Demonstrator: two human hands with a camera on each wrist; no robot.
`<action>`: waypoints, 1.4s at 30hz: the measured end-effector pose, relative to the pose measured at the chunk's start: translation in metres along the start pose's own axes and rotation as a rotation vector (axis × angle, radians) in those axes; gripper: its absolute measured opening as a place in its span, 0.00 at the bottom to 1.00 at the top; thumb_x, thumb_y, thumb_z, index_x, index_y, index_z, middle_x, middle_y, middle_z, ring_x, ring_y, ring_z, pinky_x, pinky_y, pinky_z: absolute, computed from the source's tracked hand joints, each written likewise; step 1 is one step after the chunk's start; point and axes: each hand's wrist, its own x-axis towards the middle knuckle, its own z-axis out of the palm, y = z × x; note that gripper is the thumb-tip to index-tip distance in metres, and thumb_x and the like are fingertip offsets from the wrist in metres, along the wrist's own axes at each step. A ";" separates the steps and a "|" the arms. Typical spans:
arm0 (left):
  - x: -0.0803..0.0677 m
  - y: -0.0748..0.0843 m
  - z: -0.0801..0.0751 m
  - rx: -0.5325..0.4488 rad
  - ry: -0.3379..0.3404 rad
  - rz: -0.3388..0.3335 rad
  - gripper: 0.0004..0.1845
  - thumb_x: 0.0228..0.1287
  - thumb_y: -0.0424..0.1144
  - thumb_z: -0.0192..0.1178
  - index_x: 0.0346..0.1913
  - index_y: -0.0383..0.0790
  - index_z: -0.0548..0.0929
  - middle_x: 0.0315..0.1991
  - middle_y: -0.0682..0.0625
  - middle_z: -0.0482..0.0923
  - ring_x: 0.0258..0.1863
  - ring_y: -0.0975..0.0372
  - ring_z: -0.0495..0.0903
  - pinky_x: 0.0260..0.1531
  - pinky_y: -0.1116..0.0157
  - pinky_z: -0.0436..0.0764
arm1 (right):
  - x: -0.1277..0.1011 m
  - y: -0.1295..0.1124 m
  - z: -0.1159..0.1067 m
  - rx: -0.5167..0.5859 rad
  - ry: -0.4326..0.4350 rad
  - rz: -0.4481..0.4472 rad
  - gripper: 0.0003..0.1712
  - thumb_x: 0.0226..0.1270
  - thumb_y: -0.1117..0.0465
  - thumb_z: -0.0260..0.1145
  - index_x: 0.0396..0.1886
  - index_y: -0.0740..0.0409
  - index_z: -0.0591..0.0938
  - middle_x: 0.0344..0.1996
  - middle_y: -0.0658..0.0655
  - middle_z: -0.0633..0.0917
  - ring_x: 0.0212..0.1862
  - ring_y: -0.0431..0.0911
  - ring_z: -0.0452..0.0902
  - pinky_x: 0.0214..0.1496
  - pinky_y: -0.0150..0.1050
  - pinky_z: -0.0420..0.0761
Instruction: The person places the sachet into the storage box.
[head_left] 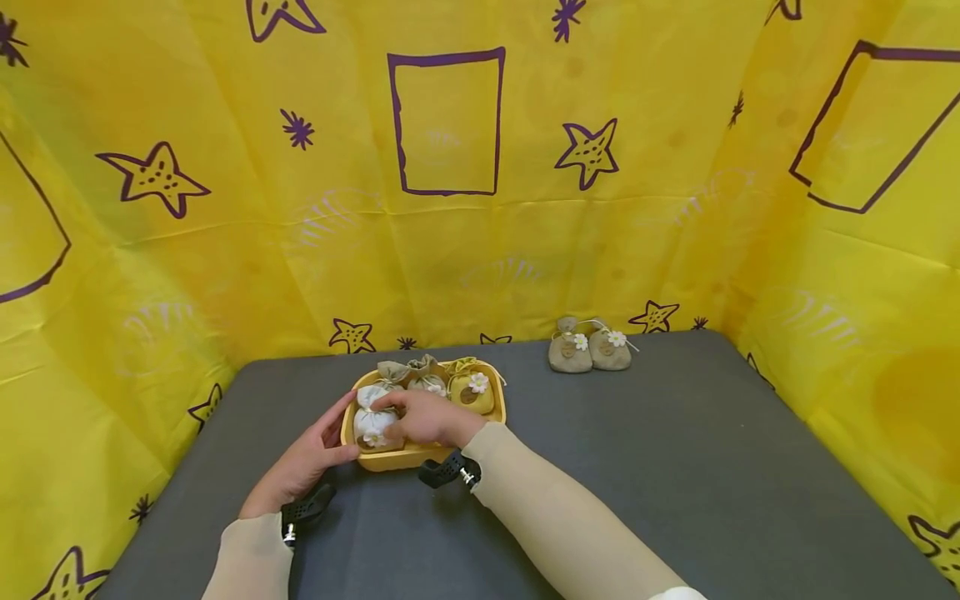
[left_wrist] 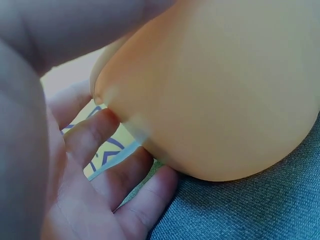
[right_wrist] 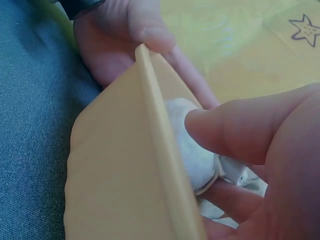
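Observation:
My left hand [head_left: 300, 458] grips the left end of a yellow basket [head_left: 408, 460], thumb at the front corner and fingers along the outer side. In the left wrist view, the fingertips press against the basket's smooth wall [left_wrist: 215, 100]. Reaching over the front rim, my right hand [head_left: 427, 417] pinches a white drawstring pouch [head_left: 372, 427] with a flower, at the basket's left end. The right wrist view shows the thumb on the white pouch [right_wrist: 185, 145], with fingers on its other side. Beige pouches [head_left: 427, 382] and a yellow pouch [head_left: 474, 398] with a white flower share the basket.
Two brown-beige pouches [head_left: 570, 354] with white flowers stand side by side at the table's back edge, right of the basket. The table is covered in dark grey cloth [head_left: 675, 467]. A yellow patterned curtain [head_left: 525, 275] encloses the back and sides.

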 end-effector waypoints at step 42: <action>0.001 -0.003 -0.001 0.044 0.012 0.003 0.47 0.68 0.34 0.64 0.81 0.46 0.45 0.79 0.40 0.40 0.76 0.44 0.45 0.58 0.75 0.66 | -0.128 0.072 -0.061 0.496 0.780 -0.197 0.18 0.69 0.69 0.64 0.58 0.65 0.81 0.54 0.60 0.82 0.58 0.52 0.76 0.53 0.43 0.79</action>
